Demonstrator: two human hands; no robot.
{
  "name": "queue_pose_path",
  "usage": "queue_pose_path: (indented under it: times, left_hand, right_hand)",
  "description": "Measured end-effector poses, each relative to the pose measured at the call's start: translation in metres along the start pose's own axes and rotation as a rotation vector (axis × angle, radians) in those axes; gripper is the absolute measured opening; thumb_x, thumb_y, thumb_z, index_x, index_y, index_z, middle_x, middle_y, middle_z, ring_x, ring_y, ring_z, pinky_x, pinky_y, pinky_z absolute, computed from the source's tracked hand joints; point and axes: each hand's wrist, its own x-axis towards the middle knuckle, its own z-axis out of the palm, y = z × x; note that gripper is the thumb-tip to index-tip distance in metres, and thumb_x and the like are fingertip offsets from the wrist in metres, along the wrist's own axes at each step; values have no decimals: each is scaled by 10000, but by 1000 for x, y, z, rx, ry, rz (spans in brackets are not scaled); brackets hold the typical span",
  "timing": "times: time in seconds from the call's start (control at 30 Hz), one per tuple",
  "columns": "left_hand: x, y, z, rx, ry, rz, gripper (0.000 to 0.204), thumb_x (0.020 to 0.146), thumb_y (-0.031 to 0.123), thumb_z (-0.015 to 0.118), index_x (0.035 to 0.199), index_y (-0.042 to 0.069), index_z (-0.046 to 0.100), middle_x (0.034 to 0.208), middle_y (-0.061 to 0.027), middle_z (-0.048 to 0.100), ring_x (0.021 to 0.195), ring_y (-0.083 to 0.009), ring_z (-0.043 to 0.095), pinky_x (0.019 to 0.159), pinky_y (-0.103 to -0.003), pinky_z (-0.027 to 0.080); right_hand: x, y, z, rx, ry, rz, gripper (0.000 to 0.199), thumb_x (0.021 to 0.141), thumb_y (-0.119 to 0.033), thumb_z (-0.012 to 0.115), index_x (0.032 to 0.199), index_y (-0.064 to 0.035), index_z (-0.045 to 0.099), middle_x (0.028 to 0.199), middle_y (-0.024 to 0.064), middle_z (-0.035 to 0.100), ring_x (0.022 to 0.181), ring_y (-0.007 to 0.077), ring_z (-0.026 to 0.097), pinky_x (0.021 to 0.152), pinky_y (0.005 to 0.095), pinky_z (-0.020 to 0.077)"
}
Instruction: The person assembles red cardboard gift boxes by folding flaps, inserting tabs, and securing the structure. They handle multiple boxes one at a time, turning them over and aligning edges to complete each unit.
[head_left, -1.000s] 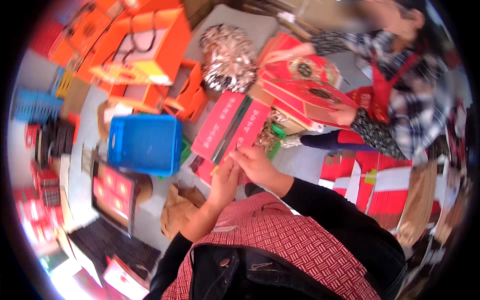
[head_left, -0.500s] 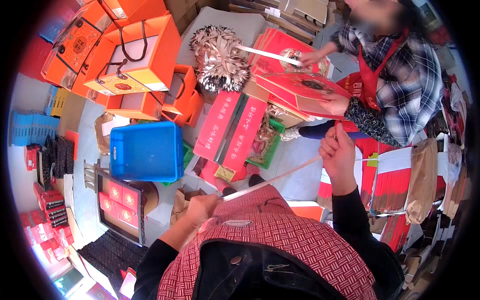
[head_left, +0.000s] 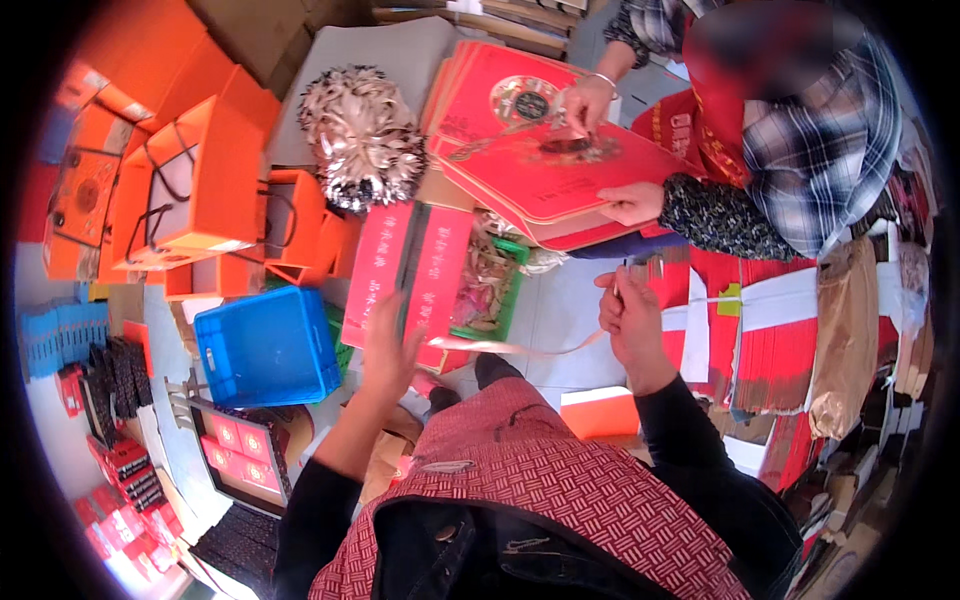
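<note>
A pale, narrow ribbon (head_left: pixel 520 350) sags across in front of me, its right part running to my right hand (head_left: pixel 632 318), which is closed on it. At the right fingertips there is a small dark detail I cannot make out. My left hand (head_left: pixel 385 355) reaches over the near left part of a red box (head_left: pixel 440 270) with a dark band down its middle. Its fingers are stretched out, and the ribbon's left end shows beside the thumb. Whether that hand touches the box is unclear.
Across from me a co-worker (head_left: pixel 820 150) handles flat red printed card pieces (head_left: pixel 570 185). A bundle of metallic ribbon strips (head_left: pixel 360 135) lies at the back. Left are orange gift boxes (head_left: pixel 195 190) and a blue crate (head_left: pixel 268 345); a green crate (head_left: pixel 505 300) adjoins the red box. Red stacks (head_left: pixel 780 350) stand right.
My left hand has moved up and forward over the red box, its fingers now spread. The ribbon, taut before, now hangs slack. The co-worker's hand has left a white strip. The view has shifted.
</note>
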Motion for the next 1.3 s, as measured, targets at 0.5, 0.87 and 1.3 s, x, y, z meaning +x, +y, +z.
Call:
queue_pose_path:
  times: [0.5, 0.87, 1.3]
  left_hand:
    - [161, 157, 77, 715, -302, 396, 48, 740, 84, 558, 769, 51, 579, 702, -112, 645, 669, -254, 661, 560, -355, 526]
    - [62, 102, -122, 934, -491, 322, 90, 766, 106, 513, 844, 100, 558, 689, -97, 623, 723, -289, 636, 636, -435, 489]
    - [-85, 40, -84, -829, 523, -809, 257, 867, 88, 549, 1093, -36, 553, 1028, -121, 619, 874, -213, 620, 759, -337, 514]
  right_hand:
    - [-2, -55, -39, -828, -20, -814, 172, 908, -172, 513, 888, -33, 614, 661, 45, 528, 538, 138, 476, 484, 241, 386]
    - [2, -59, 104, -1776, -1058, -1286, 180, 733, -186, 568, 678, -34, 647, 704, 130, 621, 676, 289, 625, 562, 406, 476]
    - [-71, 82, 208, -1804, -1200, -852, 248, 769, -213, 551, 773, 28, 608, 695, 206, 617, 647, 340, 635, 588, 412, 511]
